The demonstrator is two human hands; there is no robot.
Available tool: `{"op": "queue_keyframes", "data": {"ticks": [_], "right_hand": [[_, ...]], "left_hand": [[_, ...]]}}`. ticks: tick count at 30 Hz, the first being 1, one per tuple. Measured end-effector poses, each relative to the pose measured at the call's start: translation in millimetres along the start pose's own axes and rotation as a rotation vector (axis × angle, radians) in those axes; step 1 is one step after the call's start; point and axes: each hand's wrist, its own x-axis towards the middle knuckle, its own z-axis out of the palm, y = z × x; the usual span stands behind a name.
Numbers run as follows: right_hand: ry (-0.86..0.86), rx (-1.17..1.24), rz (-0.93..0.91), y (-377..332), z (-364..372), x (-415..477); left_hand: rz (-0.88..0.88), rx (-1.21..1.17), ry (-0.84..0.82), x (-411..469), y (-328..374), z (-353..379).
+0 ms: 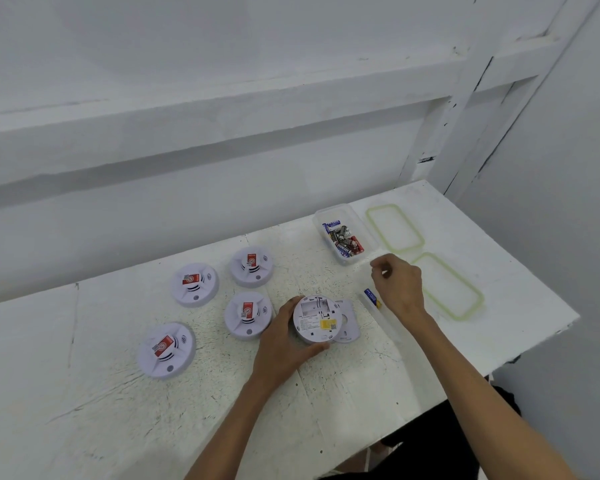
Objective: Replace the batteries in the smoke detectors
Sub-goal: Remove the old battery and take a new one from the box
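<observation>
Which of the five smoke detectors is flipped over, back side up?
The rightmost detector, gripped by the left hand: it shows its back with a yellow label. The other four show red stickers.

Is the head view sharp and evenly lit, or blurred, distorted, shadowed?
Head view: soft, even light, faint shadows; wide-angle lens bends the wall ledge; right hand slightly blurred; small print on the opened smoke detector in the left hand unreadable.
</observation>
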Motion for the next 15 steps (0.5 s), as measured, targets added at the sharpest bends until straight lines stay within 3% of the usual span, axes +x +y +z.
{"op": "queue_keyframes", "data": {"ticks": [7, 12, 15], "right_hand": [[-0.077, -0.144, -0.134, -23.5, 29.5, 49.5], [-0.235, -0.418, 0.027, -30.6, 48.9, 72.6], [-0.283, -0.457, 0.106, -34.0, 53.6, 82.8]], "left_hand": [[-0.032, -0.018, 0.007, 3.2, -0.7, 4.9], [-0.055, -0.024, 0.045, 5.3, -6.3, 7.9], [-0.057, -0.03, 0.06, 5.9, -6.6, 7.0]]}}
